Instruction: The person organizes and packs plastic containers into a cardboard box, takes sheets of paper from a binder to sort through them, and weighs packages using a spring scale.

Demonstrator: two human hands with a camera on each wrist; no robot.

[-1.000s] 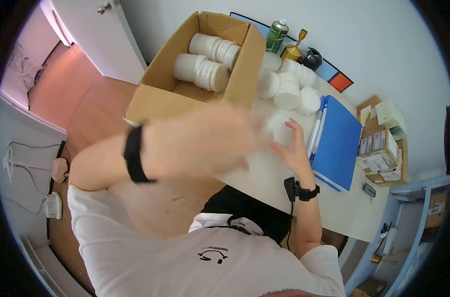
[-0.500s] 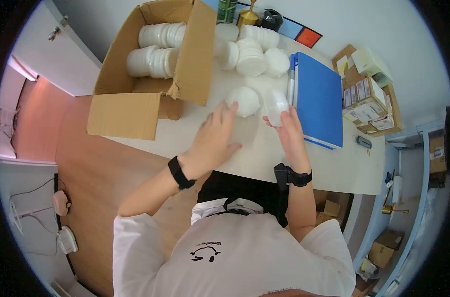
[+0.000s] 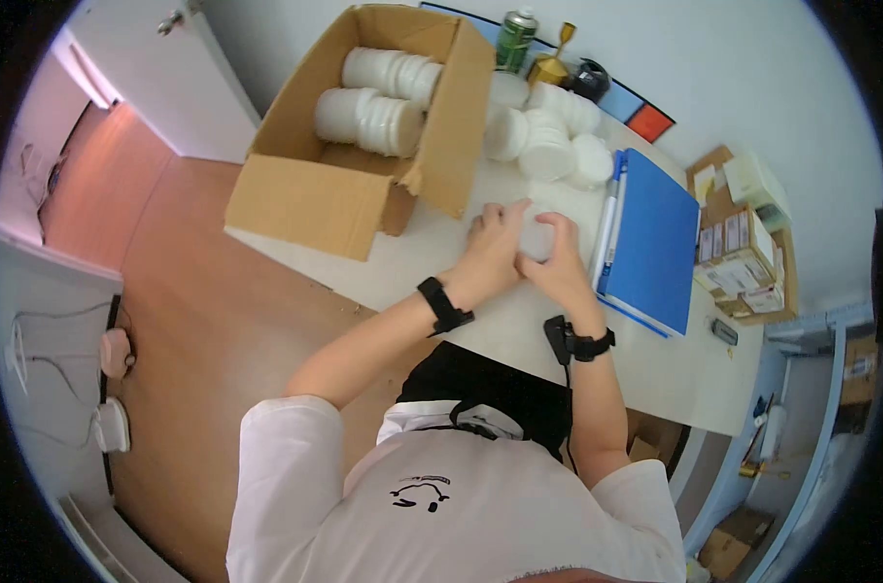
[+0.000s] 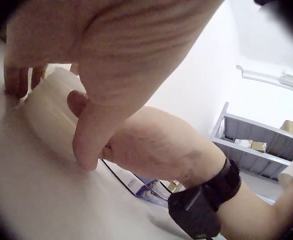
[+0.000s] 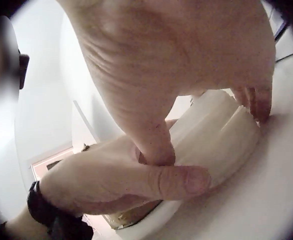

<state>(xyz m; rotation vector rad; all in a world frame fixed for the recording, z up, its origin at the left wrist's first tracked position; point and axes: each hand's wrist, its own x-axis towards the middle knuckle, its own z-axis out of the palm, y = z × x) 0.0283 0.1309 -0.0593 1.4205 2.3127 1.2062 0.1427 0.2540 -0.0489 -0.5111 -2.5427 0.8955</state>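
Observation:
A short stack of white round plastic pieces [image 3: 536,236] rests on the white desk, between my two hands. My left hand [image 3: 490,251] grips its left side, and my right hand [image 3: 563,272] curls round the right. In the left wrist view, the left hand [image 4: 111,55] spans the stack [image 4: 56,110], its fingertips down at the desk surface. The right wrist view has the right hand [image 5: 186,50] reaching over the ridged, layered stack [image 5: 214,135], while the left thumb lies along its near side. The two thumbs come close together there.
A cardboard box [image 3: 305,209] with similar white stacks [image 3: 368,117] inside stands at left. More white round pieces [image 3: 548,146] are piled behind the hands. A blue binder [image 3: 650,243] lies to the right, with small cartons [image 3: 738,262] beyond. A green can [image 3: 515,41] stands at the back.
The left arm came in from the left. Half a second ago the hands were apart, the right holding one white piece beside another on the desk. Now both hands are together round the stack.

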